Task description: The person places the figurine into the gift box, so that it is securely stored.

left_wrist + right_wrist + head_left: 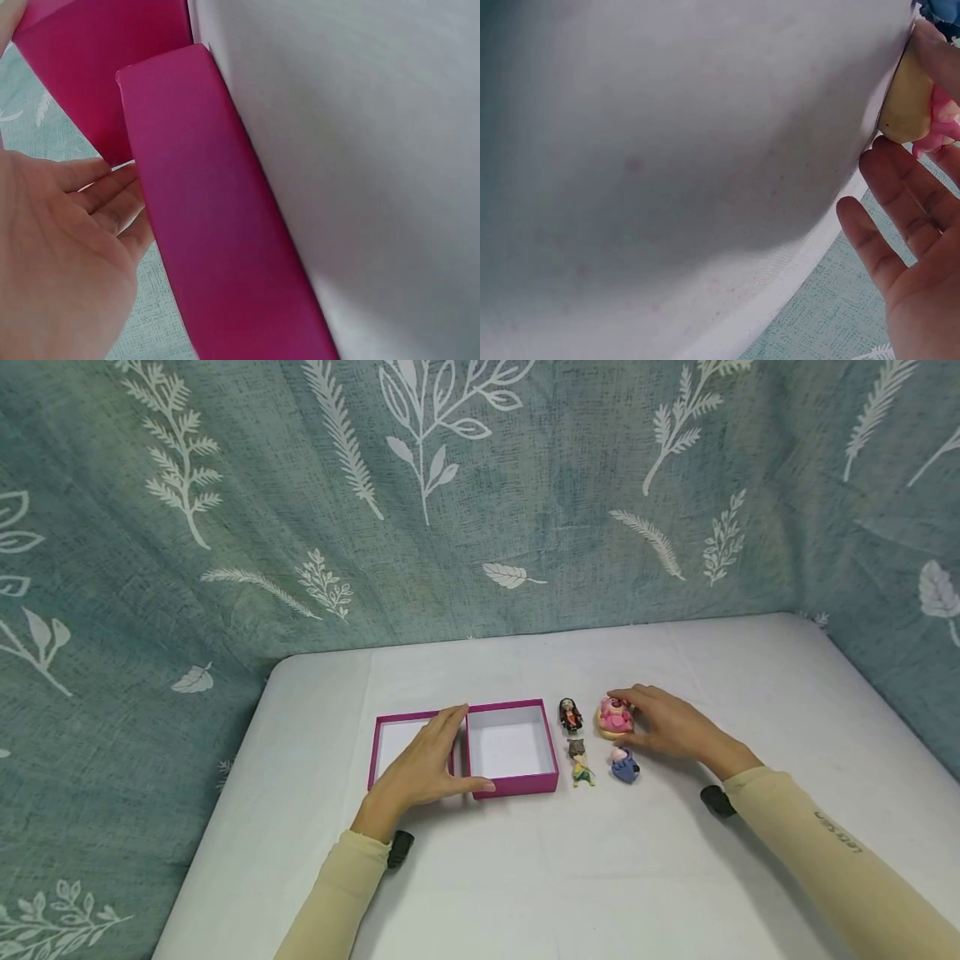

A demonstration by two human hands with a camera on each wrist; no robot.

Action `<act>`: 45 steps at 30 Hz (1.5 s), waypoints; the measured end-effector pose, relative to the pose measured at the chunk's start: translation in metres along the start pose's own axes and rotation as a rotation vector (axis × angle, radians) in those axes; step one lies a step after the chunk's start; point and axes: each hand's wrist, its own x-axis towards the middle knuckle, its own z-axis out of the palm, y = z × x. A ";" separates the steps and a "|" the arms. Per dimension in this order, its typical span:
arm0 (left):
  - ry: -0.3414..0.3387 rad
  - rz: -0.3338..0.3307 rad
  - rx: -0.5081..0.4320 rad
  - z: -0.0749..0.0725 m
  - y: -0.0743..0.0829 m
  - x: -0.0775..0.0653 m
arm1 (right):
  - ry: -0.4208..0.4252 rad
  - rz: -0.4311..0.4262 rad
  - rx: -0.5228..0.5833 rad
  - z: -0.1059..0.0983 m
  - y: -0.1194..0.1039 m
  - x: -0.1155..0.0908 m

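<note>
A magenta box (512,787) with a white inside stands on the table, its shallower lid (372,752) beside it on the left. My left hand (429,762) spans the box's left side, thumb at the near wall and fingertips by the far corner. In the left wrist view those fingers (112,202) are partly hidden behind the lid. My right hand (667,724) holds a pink figurine (615,717) with a yellow base between thumb and fingers. The right wrist view shows its yellow base (906,101) at the table surface, the lower fingers extended.
Near the right hand lies a blue figurine (625,766). A dark-haired figurine (570,716) and one in yellow and green (581,766) lie between box and hand. The white table (570,877) meets a teal leaf-print curtain (480,527) behind.
</note>
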 end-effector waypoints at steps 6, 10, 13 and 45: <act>0.001 0.011 -0.012 0.000 -0.001 -0.001 | 0.005 0.002 -0.012 0.000 -0.002 0.001; 0.005 0.023 -0.021 0.000 -0.002 -0.001 | 0.018 0.012 -0.037 0.000 -0.002 0.002; 0.007 0.027 -0.028 0.000 -0.001 -0.001 | 0.035 0.017 -0.053 0.000 -0.001 0.003; -0.020 -0.019 -0.065 -0.001 0.001 -0.002 | 0.119 -0.073 -0.035 -0.032 -0.016 0.009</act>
